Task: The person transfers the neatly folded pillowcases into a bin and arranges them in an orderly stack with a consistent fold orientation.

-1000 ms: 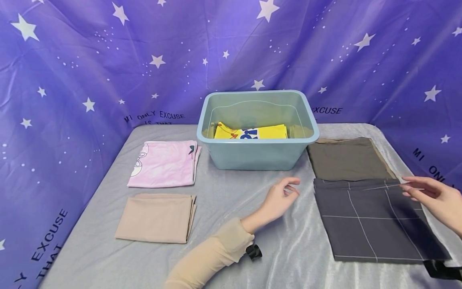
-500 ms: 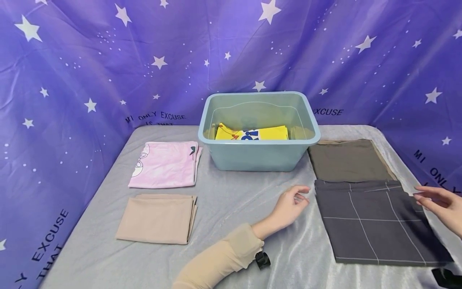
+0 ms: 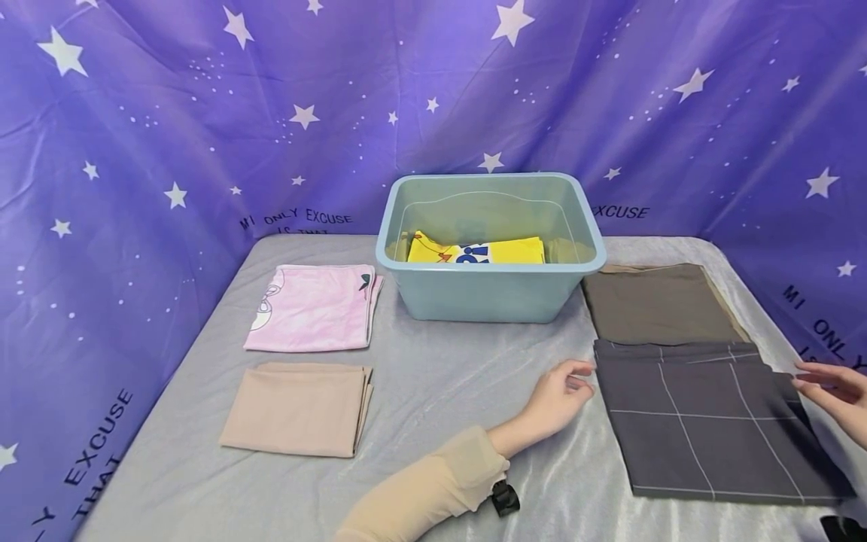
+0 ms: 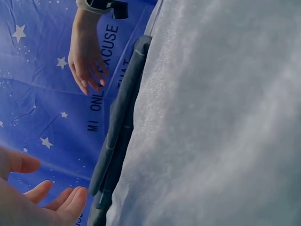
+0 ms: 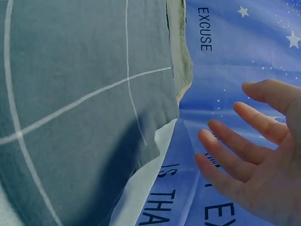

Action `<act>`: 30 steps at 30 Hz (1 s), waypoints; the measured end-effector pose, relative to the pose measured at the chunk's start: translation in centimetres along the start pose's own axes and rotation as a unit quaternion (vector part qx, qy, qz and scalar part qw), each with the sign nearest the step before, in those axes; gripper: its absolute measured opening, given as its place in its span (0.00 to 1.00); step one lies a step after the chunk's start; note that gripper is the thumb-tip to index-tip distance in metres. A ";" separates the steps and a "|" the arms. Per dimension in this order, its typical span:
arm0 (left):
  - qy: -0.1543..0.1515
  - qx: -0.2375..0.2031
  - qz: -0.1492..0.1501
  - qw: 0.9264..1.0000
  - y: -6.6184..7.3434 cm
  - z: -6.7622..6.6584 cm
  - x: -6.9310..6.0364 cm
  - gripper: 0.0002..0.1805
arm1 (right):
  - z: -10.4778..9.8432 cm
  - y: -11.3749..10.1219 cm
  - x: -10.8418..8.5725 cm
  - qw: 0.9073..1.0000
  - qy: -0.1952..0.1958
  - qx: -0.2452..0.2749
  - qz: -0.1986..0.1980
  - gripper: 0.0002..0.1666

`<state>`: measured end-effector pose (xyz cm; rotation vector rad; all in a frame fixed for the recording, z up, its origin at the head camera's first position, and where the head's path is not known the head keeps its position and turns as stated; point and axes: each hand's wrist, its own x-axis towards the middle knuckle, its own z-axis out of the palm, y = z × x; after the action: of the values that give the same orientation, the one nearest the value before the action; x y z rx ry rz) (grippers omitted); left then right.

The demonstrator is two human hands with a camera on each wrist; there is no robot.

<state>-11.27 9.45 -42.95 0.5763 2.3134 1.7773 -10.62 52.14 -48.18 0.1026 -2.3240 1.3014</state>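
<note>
A dark grey folded cloth with white grid lines (image 3: pixel 711 421) lies flat at the right of the bed-like surface. Just off its upper left corner is my left hand (image 3: pixel 558 399), fingers loosely bent and holding nothing. At the far right edge of the head view, my right hand (image 3: pixel 836 395) hovers by the cloth's right side. The right wrist view shows that hand (image 5: pixel 258 146) with fingers spread and empty, apart from the grid cloth (image 5: pixel 70 94). In the left wrist view the cloth (image 4: pixel 120 113) appears edge-on, with the left hand's fingers (image 4: pixel 70 202) beside it.
A blue-green bin (image 3: pixel 484 293) holds a yellow printed cloth (image 3: pixel 518 251) at the back. Behind the grid cloth lies a brown folded cloth (image 3: pixel 664 305). On the left are a pink folded cloth (image 3: pixel 318 309) and a beige one (image 3: pixel 294 410). A purple starry curtain (image 3: pixel 339 75) hangs behind.
My left hand has moved right and nearer, towards the grid cloth. The right hand has let go of the grid cloth's upper edge and moved right and down, away from it.
</note>
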 end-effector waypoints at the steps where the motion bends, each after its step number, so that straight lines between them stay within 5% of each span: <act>1: 0.002 -0.003 -0.003 1.000 -0.1 0.1 0.0 0.15 | 0.0 0.1 -0.1 1.000 0.002 -0.002 0.000 0.27; 7: 0.005 -0.024 -0.023 0.999 -0.4 1.0 0.1 0.17 | -0.1 0.1 -0.5 1.000 0.012 -0.006 0.007 0.28; 17: -0.006 -0.025 -0.055 0.998 -0.3 2.0 0.0 0.21 | 0.4 -0.8 -1.2 0.996 -0.021 0.074 0.037 0.36; 24: -0.026 -0.026 -0.090 0.995 -0.6 2.6 0.1 0.24 | 1.3 -3.8 -1.7 0.986 -0.048 0.157 0.033 0.32; 30: -0.028 -0.029 -0.107 0.993 -0.6 2.8 0.2 0.24 | 1.6 -5.4 -2.0 0.989 -0.061 0.113 0.071 0.34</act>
<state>-10.58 11.93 -44.25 0.3505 2.1861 1.7001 -7.85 47.56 -45.50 0.0935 -2.3108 1.6725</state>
